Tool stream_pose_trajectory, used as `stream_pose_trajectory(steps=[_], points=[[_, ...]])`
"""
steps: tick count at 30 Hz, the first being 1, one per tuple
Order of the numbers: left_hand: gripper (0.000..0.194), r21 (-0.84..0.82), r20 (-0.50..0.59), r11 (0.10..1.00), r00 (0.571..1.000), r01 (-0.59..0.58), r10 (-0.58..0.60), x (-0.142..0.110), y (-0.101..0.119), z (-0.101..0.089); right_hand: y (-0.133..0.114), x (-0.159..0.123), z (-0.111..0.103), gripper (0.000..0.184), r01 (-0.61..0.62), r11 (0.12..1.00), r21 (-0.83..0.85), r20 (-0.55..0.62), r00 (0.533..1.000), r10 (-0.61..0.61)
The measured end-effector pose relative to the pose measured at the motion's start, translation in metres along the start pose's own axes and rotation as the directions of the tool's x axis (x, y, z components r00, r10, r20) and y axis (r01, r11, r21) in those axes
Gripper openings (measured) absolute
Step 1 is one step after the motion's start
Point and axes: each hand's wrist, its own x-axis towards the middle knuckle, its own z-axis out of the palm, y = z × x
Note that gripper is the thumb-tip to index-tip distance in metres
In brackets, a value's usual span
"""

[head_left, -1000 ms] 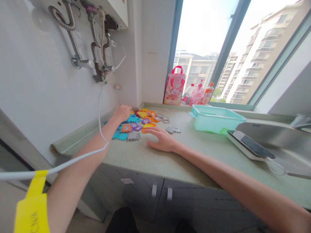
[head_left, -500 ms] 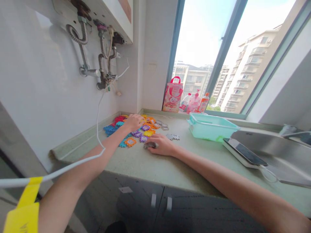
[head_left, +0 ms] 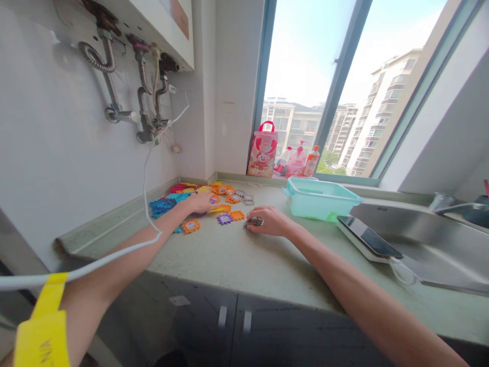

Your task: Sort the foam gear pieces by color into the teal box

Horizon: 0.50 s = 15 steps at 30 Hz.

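Note:
Several interlocking, jagged-edged puzzle tiles lie piled in the counter's far left corner, with blue tiles (head_left: 162, 207) at the left. My left hand (head_left: 199, 202) rests over the pile, its fingers near a purple-and-orange tile (head_left: 214, 200); fingertips are partly hidden. An orange tile with a white face (head_left: 191, 226) lies nearer me. Beside each other are a purple tile (head_left: 224, 218) and an orange tile (head_left: 237, 215). To their right, my right hand (head_left: 270, 220) is closed round grey tiles (head_left: 255, 221), low over the counter. More grey tiles (head_left: 244, 197) lie behind.
A translucent green plastic bin (head_left: 323, 201) stands right of my right hand. Beyond it are a phone on a white block (head_left: 369, 239) and a steel sink (head_left: 431, 250). Bottles (head_left: 296, 162) and a pink bag (head_left: 263, 153) line the windowsill. A white cable (head_left: 147, 204) crosses my left forearm.
The view has swung slightly right. My right hand, still round grey tiles, has moved right, away from the pile. My left hand has come nearer me, and coloured tiles beside it have shifted.

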Motion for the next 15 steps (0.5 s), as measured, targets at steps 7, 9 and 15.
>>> stream_pose_trajectory(steps=[7,9,15], points=[[0.065,0.026,-0.228,0.995,0.969,-0.094,0.098,0.018,0.004,-0.011,0.007,-0.002,0.001,0.019,-0.012,1.0,-0.015,0.041,0.999,0.013],[0.063,0.042,-0.202,0.981,0.96,-0.189,0.193,0.038,0.02,-0.016,0.007,-0.001,0.0,0.02,-0.012,1.0,-0.011,0.044,0.999,0.012],[0.056,0.043,-0.132,0.942,0.933,-0.332,0.335,0.092,0.059,-0.017,0.005,-0.004,-0.005,0.023,-0.046,0.999,-0.009,0.068,0.997,0.047]])
